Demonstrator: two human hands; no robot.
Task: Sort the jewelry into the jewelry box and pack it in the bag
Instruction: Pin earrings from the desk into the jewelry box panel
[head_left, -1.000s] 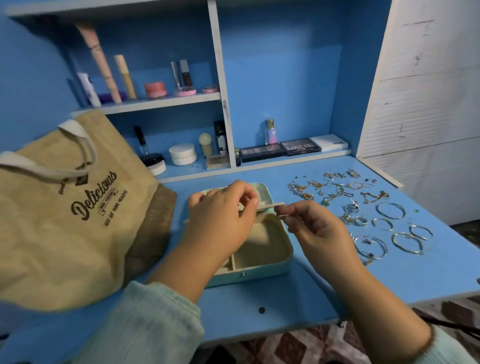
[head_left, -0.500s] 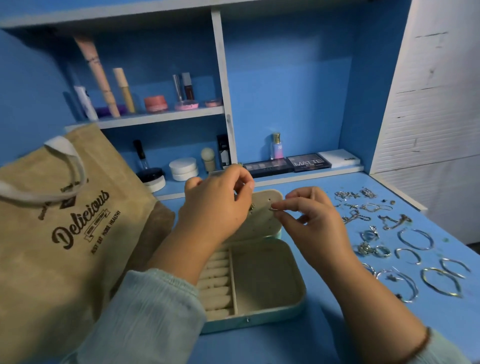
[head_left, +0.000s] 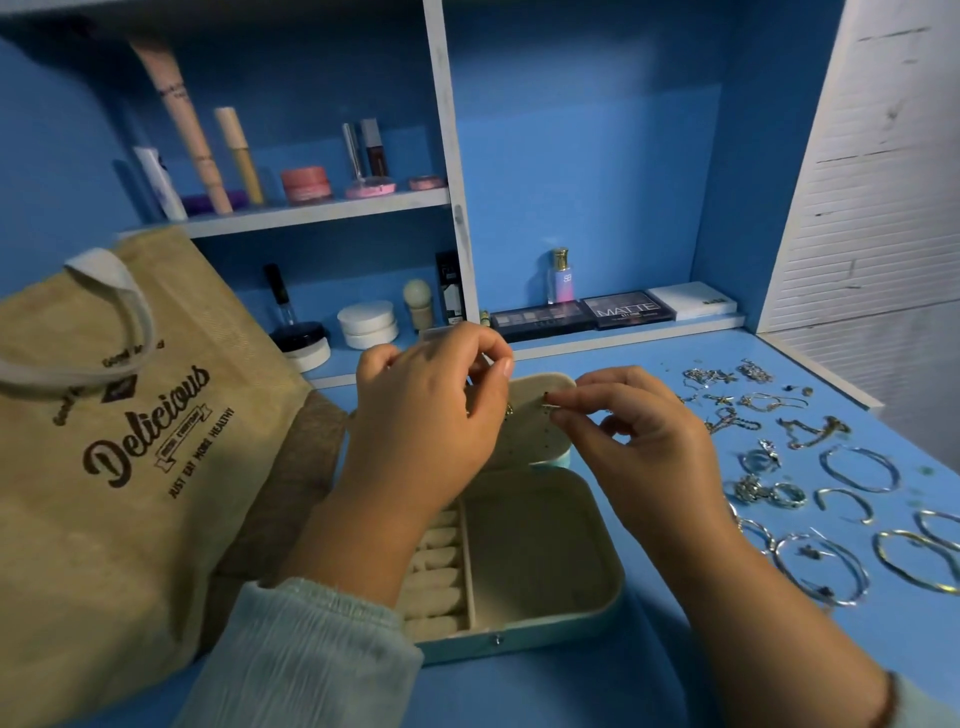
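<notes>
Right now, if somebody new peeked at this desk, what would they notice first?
Probably the two hands in the middle: the left hand grips the raised lid of the open jewelry box, while the right hand pinches something tiny against it. Next, the shiny jewelry scattered on the blue desk to the right, and the big tan bag standing at the left.

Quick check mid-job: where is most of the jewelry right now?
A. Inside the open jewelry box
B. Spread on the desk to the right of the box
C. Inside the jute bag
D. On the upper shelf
B: the hoops, rings and chains lie on the blue desk right of the jewelry box, whose large compartment looks bare.
</notes>
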